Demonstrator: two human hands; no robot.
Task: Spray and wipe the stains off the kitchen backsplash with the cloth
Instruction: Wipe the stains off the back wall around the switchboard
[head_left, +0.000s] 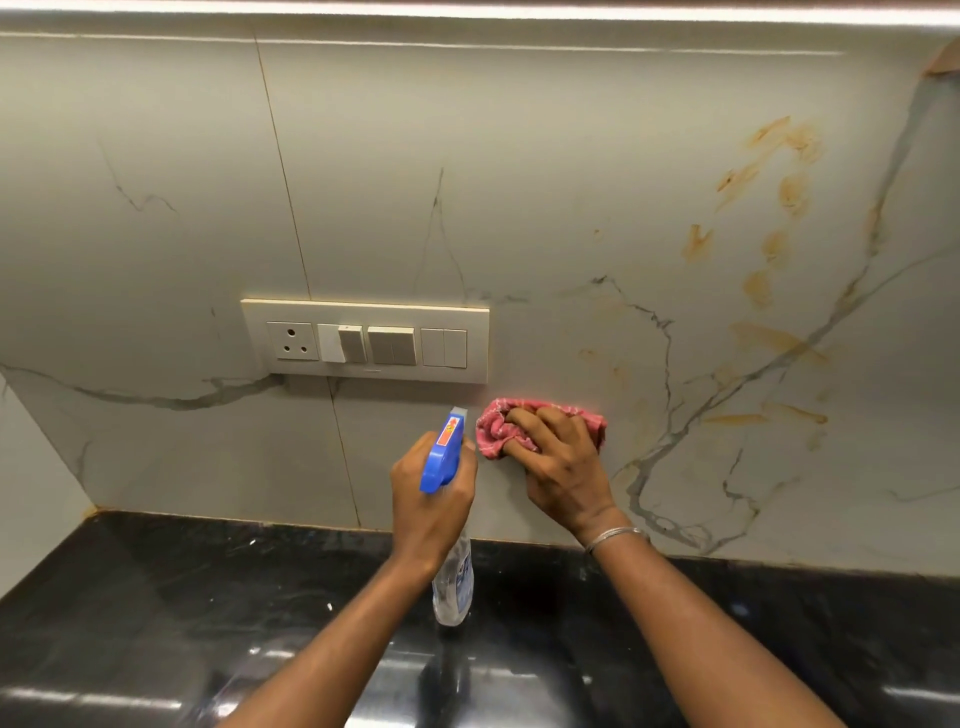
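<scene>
The spray bottle (442, 457) is gripped by the left hand (434, 499), with the fingers curled round its neck. The blue nozzle is aimed at the backsplash (519, 182), and the clear body is seen against the black counter (156, 597). The pink cloth (493, 431) is bunched and pressed to the backsplash by the right hand (563, 462), whose fingers are curled over it. The cloth is located at 4 o'clock from the switch plate (366, 340), just beside the nozzle at its 3 o'clock. Orange-brown stains (779, 192) are visible at 2 o'clock from the cloth, well apart from it. A thin bangle (615, 535) is worn on the right wrist.
</scene>
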